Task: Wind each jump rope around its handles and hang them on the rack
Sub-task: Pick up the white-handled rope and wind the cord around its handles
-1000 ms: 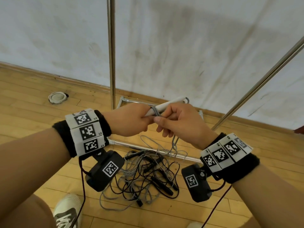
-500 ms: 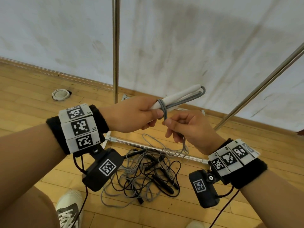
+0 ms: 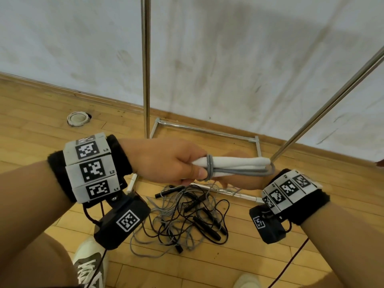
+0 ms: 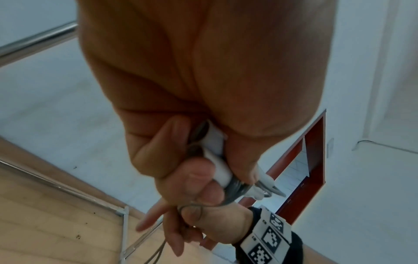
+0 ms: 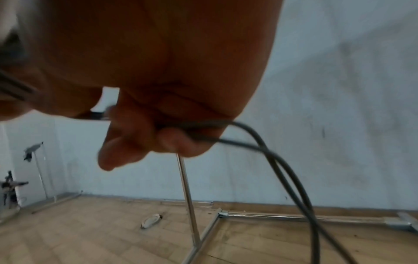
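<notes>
My left hand (image 3: 187, 169) grips a pair of white handles (image 3: 234, 162) held side by side, level, pointing right. A grey cord (image 3: 209, 168) is looped around them just past my thumb, and a strand runs along them to the far tips. My right hand (image 3: 245, 181) is under and behind the handles, mostly hidden. In the right wrist view its fingers (image 5: 172, 141) pinch the grey cord (image 5: 282, 166), which trails downward. The left wrist view shows my left fingers (image 4: 162, 151) curled round the white handles (image 4: 217, 146). The metal rack (image 3: 145, 69) stands just ahead.
A tangle of black and grey jump ropes (image 3: 187, 219) lies on the wooden floor below my hands, inside the rack's base frame (image 3: 207, 129). A slanted rack pole (image 3: 332, 100) rises at right. A round floor fitting (image 3: 78, 119) sits far left; my shoe (image 3: 89, 265) is below.
The handles dropped from tilted up to level. My right hand carried the cord down and under the handles, passing behind them.
</notes>
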`<move>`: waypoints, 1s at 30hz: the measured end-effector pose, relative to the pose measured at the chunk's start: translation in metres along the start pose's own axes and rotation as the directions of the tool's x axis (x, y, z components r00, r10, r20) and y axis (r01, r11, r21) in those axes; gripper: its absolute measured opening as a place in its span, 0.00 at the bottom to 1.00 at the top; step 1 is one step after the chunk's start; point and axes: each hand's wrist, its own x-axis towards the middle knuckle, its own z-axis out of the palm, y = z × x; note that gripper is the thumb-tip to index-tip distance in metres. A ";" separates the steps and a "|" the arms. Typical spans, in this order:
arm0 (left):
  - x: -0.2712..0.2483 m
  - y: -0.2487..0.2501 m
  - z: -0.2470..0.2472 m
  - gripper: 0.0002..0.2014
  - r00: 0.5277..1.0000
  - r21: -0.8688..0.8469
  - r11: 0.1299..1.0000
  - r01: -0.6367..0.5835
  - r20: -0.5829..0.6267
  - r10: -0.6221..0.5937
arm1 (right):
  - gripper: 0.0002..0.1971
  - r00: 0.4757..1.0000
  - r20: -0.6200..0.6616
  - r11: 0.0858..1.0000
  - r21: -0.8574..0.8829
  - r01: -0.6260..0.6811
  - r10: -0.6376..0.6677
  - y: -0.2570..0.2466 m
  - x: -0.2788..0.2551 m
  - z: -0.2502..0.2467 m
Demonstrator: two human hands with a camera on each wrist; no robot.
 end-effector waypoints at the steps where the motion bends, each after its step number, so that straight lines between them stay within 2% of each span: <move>1: -0.001 -0.001 0.001 0.10 0.999 0.014 1.000 0.019 0.028 -0.019 | 0.12 1.000 -0.001 0.998 -0.057 0.007 -0.007 0.000 0.001 -0.001; 3: -0.001 -0.002 0.004 0.11 0.994 0.083 0.995 0.059 0.083 -0.066 | 0.05 0.996 -0.047 0.982 -0.180 0.060 -0.070 0.001 0.000 -0.004; 4: 0.000 -0.003 0.007 0.11 0.989 0.127 0.989 0.079 0.111 -0.094 | 0.04 0.992 -0.070 0.974 -0.210 0.085 -0.101 0.000 -0.002 -0.004; 5: 0.002 -0.004 0.011 0.11 0.983 0.178 0.980 0.094 0.136 -0.119 | 0.08 0.988 -0.088 0.966 -0.235 0.104 -0.128 -0.001 -0.002 -0.003; 9: 0.010 -0.008 0.022 0.12 0.962 0.390 0.910 0.142 0.162 -0.219 | 0.13 0.983 -0.098 0.974 -0.180 0.135 -0.155 -0.007 -0.002 0.000; 13: 0.016 -0.014 0.024 0.13 0.943 0.471 0.852 0.230 0.108 -0.315 | 0.19 0.984 -0.145 0.991 -0.094 0.094 -0.107 -0.017 -0.001 -0.002; 16: 0.018 -0.018 0.024 0.13 0.941 0.499 0.824 0.268 0.049 -0.336 | 0.24 0.979 -0.198 0.999 0.017 0.044 -0.040 -0.023 0.000 -0.002; 20: 0.023 -0.024 0.025 0.12 0.944 0.484 0.819 0.310 -0.055 -0.325 | 0.17 0.971 -0.239 1.000 -0.022 0.020 -0.025 -0.030 -0.001 0.000; 25: 0.031 -0.029 0.020 0.11 0.924 0.435 0.819 0.374 -0.252 -0.288 | 0.10 0.955 -0.295 0.994 0.104 0.022 0.010 -0.033 -0.004 0.001; 27: 0.035 -0.030 0.016 0.13 0.915 0.391 0.848 0.358 -0.330 -0.234 | 0.08 0.925 -0.379 0.983 0.167 0.073 -0.005 -0.034 -0.003 0.004; 30: 0.038 -0.028 0.007 0.14 0.891 0.306 0.896 0.321 -0.419 -0.176 | 0.10 0.844 -0.534 0.966 0.190 0.178 -0.050 -0.034 -0.001 0.008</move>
